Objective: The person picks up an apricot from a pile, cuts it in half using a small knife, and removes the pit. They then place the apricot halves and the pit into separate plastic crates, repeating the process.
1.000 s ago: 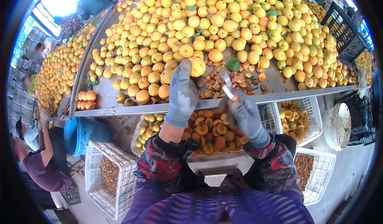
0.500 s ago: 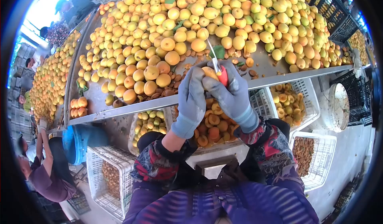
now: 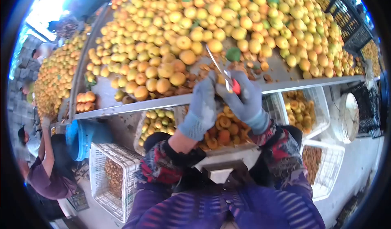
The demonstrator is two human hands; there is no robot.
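Observation:
Both hands wear grey-blue gloves and are held over the front edge of a metal table (image 3: 171, 100) heaped with yellow-orange fruit (image 3: 163, 70). My right hand (image 3: 244, 96) is closed on a knife (image 3: 220, 66) with a red handle; its thin blade points up and to the left. My left hand (image 3: 203, 106) is beside it with curled fingers; whether it holds anything is hidden. Fruit pits lie on the metal just beyond my hands. Below them, opened fruit halves (image 3: 224, 131) fill a container.
White crates hold pits (image 3: 114, 178), whole fruit (image 3: 154, 125) and fruit pieces (image 3: 299, 108). A blue bucket (image 3: 87, 135) stands left, a white bucket (image 3: 348, 117) right. A person in a dark top (image 3: 51, 180) works at far left. Black crates (image 3: 348, 21) are at upper right.
My hands have moved apart and slightly lower in view. The orange fruit that was between them no longer shows there. The whole view has shifted a little.

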